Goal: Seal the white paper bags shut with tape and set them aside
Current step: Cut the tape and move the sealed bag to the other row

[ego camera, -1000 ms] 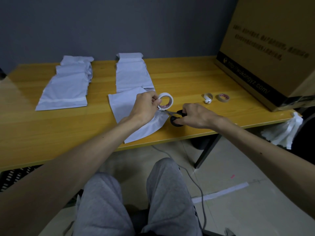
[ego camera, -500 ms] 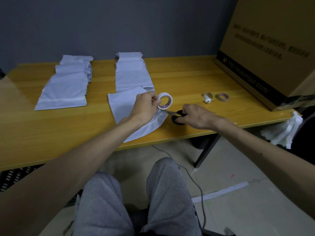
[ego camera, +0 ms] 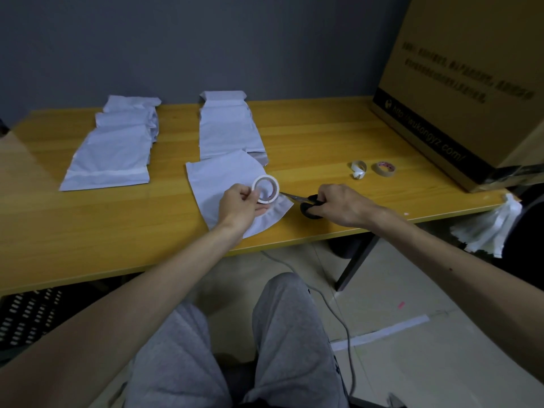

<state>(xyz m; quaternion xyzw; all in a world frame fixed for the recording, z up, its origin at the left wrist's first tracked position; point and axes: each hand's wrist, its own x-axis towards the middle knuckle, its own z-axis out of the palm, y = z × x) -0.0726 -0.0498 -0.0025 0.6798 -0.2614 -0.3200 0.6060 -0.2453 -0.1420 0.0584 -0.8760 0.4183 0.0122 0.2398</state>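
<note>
Since a second ago, the left hand (ego camera: 240,206) has drawn the tape roll (ego camera: 265,188) a little nearer and turned it, so its open ring now faces the camera. The right hand (ego camera: 338,204) has barely shifted.

Nearest are the person's knees in gray trousers (ego camera: 288,334), with a thin cable (ego camera: 338,313) trailing over the floor to their right. A dark crate (ego camera: 26,313) with slots sits under the table (ego camera: 88,225) at near left.

Over the table's near edge, the left hand pinches the tape roll between thumb and fingers and holds it upright above a white bag (ego camera: 217,178). That bag lies flat and slightly askew, with its near corner hanging past the table edge.

Just right of it, the right hand is curled through the black handles of the scissors (ego camera: 294,198). Their blades point left, with the tip just beside the roll. I cannot tell whether they touch any tape.

At the right end of the table, a bundle of white paper (ego camera: 488,228) hangs off the edge.

Farther right on the table lie a small white ring (ego camera: 358,167) of tape and, just beside it, a brown roll (ego camera: 385,168).

Beyond the hands, the middle stack (ego camera: 226,128) of white bags overlaps the far edge of the bag being worked on. The left stack (ego camera: 114,154) lies well apart from it, with a strip across the near end of its top bag.

A big cardboard box (ego camera: 471,83) stands at far right, and a gray wall (ego camera: 206,39) rises behind the table.
</note>
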